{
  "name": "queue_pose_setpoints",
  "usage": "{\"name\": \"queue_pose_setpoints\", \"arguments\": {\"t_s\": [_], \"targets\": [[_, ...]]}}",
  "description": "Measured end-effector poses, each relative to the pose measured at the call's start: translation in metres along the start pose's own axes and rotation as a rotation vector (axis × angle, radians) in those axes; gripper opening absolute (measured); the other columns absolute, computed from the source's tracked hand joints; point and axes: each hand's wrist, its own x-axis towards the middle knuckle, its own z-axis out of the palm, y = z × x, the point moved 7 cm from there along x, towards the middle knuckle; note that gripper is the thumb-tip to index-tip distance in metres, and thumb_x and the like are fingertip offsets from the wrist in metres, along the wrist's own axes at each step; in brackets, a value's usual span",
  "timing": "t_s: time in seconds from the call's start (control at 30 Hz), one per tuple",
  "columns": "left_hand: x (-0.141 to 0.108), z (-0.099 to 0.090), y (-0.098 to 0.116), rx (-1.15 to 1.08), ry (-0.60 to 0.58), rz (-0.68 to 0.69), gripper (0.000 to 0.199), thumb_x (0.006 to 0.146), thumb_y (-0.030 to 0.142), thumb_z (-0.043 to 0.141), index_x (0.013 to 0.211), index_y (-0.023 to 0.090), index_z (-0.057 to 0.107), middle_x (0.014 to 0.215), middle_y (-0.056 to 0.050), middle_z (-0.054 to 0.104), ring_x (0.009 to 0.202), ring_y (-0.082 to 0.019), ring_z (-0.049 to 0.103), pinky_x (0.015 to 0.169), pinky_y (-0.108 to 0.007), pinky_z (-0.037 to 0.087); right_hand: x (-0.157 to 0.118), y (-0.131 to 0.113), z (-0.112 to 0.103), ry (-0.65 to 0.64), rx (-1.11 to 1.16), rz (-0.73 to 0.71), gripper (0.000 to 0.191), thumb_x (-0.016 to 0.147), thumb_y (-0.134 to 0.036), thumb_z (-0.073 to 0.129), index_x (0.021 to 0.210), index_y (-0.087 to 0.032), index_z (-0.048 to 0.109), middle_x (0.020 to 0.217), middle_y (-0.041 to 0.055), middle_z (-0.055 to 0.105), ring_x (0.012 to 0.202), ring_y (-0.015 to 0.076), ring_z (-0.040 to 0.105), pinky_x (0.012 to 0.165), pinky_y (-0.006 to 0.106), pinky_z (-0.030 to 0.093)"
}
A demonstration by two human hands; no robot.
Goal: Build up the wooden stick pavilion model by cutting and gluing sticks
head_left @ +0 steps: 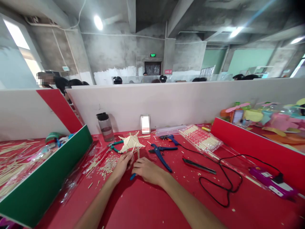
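Note:
A pale model built of thin wooden sticks (131, 142), with pointed ends sticking out, lies on the red table just beyond my hands. My left hand (125, 163) is closed, pinching a thin wooden stick (134, 148) that reaches up to the model's near edge. My right hand (147, 167) is closed beside it, its fingertips at a short upright wooden stick (138, 153). A blue tool end (132, 176) pokes out below my right fingers; the rest of it is hidden. Green-handled pliers (116, 148) lie left of the model.
Blue cutters (160, 156), a glue gun (169, 138) and a black utility knife (199, 165) lie to the right. Further right are bagged sticks (200, 138), a looping black cable (228, 190) and a purple power strip (273, 183). A bottle (105, 128) stands back left; green (51, 176) and red dividers flank.

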Motion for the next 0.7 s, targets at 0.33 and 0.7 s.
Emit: {"name": "queue_pose_setpoints", "arguments": {"t_s": [0.33, 0.7], "targets": [[-0.001, 0.003, 0.003, -0.034, -0.027, -0.009, 0.045, 0.085, 0.056, 0.056, 0.062, 0.019, 0.047, 0.052, 0.007, 0.043, 0.044, -0.008, 0.036, 0.044, -0.021, 0.028, -0.008, -0.001, -0.025, -0.043, 0.173, 0.139, 0.017, 0.097, -0.024, 0.050, 0.112, -0.016, 0.056, 0.107, 0.0099, 0.065, 0.088, 0.0212, 0.064, 0.071, 0.029, 0.046], [-0.002, 0.003, 0.002, -0.068, -0.021, -0.034, 0.046, 0.082, 0.060, 0.058, 0.063, 0.019, 0.047, 0.051, 0.007, 0.042, 0.042, -0.007, 0.033, 0.041, -0.021, 0.026, -0.008, -0.004, -0.030, -0.178, 0.224, 0.191, 0.025, 0.102, -0.033, 0.043, 0.122, -0.026, 0.056, 0.101, 0.0060, 0.074, 0.089, 0.0239, 0.070, 0.071, 0.029, 0.043]]}}
